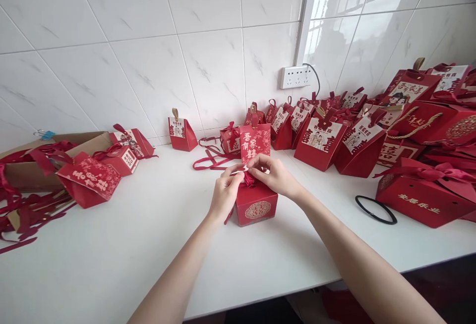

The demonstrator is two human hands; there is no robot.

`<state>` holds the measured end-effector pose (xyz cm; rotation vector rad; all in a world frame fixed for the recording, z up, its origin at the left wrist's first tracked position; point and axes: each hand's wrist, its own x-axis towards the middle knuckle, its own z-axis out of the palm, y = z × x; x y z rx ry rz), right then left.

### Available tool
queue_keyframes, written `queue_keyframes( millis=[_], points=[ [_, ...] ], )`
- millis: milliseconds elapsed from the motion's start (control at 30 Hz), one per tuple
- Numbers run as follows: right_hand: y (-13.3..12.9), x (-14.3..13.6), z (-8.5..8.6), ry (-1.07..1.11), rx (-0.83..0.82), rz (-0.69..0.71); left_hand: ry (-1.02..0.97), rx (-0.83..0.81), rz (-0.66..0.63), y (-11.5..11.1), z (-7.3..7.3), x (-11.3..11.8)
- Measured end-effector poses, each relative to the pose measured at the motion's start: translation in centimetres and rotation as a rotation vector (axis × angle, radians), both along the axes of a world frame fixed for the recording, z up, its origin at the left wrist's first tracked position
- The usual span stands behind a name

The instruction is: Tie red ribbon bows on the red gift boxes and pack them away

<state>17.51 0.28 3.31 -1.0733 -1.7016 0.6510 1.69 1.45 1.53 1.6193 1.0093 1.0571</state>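
A small red gift box (257,209) with a round gold emblem stands upright on the white table, in front of me. At its top my left hand (225,190) and my right hand (273,175) meet, fingers closed in a pinch. A gathered dark red ribbon (249,179) is between their fingertips, though the exact grip is partly hidden by the fingers. Directly behind the hands rises a red box with gold characters (255,141). A loose red ribbon (208,163) lies curled on the table to the left of it.
An open cardboard carton (84,146) with red ribbons is at the left, near a tipped red box (89,179). Many finished-looking red boxes (318,140) crowd the back right. A black elastic loop (375,210) lies at the right; a power strip (295,77) is on the tiled wall.
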Motion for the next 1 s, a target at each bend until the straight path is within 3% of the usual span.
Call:
queue_keyframes(
  millis=[233,600,867,1000],
  points=[
    [-0.6,1.2,0.6,-0.219,0.162,0.11,-0.052,-0.046,-0.013,0.4,-0.2,-0.2],
    [-0.7,0.9,0.2,-0.299,0.29,0.032,0.019,-0.037,-0.011,0.3,-0.2,-0.3],
    [-0.9,1.1,0.8,-0.296,0.183,0.052,0.178,0.187,0.131,-0.6,0.8,-0.1],
    [-0.9,1.3,0.9,-0.239,0.119,0.082,0.164,0.25,0.161,-0.4,1.0,-0.4]
  ],
)
